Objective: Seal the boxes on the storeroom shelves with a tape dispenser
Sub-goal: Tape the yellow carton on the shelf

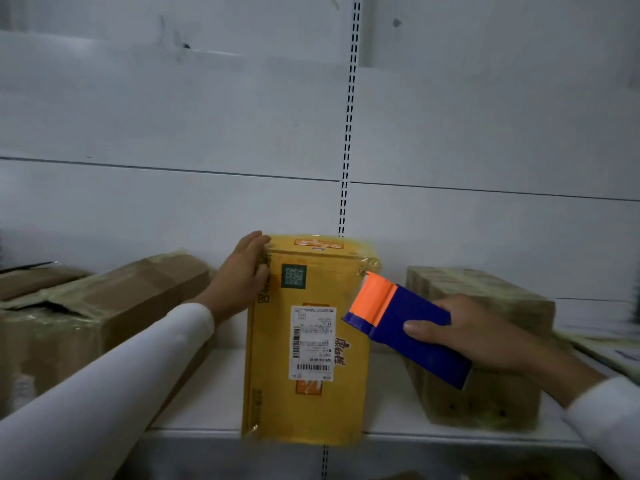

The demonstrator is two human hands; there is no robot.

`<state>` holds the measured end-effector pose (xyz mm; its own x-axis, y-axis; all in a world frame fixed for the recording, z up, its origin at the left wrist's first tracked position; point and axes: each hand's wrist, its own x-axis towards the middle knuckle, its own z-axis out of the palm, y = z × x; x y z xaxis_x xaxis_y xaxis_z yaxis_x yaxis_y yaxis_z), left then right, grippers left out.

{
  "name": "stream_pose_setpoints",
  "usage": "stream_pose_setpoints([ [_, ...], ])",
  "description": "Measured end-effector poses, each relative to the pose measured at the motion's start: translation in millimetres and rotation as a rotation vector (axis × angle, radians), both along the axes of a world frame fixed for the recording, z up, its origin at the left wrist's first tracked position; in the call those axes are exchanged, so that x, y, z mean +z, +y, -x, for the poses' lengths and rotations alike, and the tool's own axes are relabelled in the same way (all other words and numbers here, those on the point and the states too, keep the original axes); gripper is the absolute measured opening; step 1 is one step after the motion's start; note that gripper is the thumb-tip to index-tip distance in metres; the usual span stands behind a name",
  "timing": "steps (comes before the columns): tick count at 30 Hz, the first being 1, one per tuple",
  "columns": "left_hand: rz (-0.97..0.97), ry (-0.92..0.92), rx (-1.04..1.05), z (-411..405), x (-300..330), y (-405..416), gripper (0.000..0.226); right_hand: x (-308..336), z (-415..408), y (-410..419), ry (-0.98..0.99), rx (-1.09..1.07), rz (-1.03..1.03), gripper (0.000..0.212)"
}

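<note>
A yellow cardboard box [277, 344] with a white shipping label lies on the white shelf [384, 414] at the centre, its long side running away from me. My left hand [242, 275] holds the box's far left edge, fingers reaching over the top corner. My right hand [485, 330] grips a blue tape dispenser [412, 334] with an orange front. The dispenser's orange tip sits at the box's upper right edge, near its far corner. Clear tape glints along the box's far edge.
A large brown box [97, 317] with a wrinkled taped top stands on the shelf at the left. Another brown box [485, 400] stands at the right, behind my right hand. A white back wall with a slotted upright [348, 133] rises behind the shelf.
</note>
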<state>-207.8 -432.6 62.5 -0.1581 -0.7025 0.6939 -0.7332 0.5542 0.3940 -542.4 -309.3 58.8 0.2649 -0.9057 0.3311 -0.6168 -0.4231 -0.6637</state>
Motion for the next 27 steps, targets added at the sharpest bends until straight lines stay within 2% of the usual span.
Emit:
stream_pose_setpoints([
  [3,0.006,-0.002,-0.005,-2.3,-5.6,7.5,0.057,-5.3,-10.4,0.1,0.015,-0.007,-0.020,0.060],
  [7,0.036,0.009,-0.019,-9.4,-10.8,25.6,0.057,-11.1,-19.0,0.4,0.034,-0.017,-0.044,0.058],
  [12,0.184,0.022,0.016,-6.4,-24.5,57.5,0.034,-20.9,-20.1,0.1,0.003,0.047,-0.108,0.047],
  [15,0.009,-0.014,-0.116,11.4,-43.8,81.6,0.026,-29.1,-19.2,-1.4,-0.016,0.080,-0.133,0.044],
  [19,-0.300,0.005,-0.265,30.8,-59.7,101.8,0.031,-40.1,-19.4,-4.8,0.009,0.148,-0.164,0.047],
  [21,-0.374,0.061,-0.327,35.8,-61.0,107.2,0.027,-44.9,-18.5,-6.6,0.025,0.185,-0.165,0.052],
  [24,-0.451,0.078,-0.382,42.3,-60.5,112.6,0.034,-48.3,-16.1,-9.5,0.050,0.215,-0.163,0.063],
  [27,-0.507,0.085,-0.420,47.7,-62.0,116.9,0.035,-48.5,-13.4,-8.5,0.057,0.241,-0.158,0.061],
])
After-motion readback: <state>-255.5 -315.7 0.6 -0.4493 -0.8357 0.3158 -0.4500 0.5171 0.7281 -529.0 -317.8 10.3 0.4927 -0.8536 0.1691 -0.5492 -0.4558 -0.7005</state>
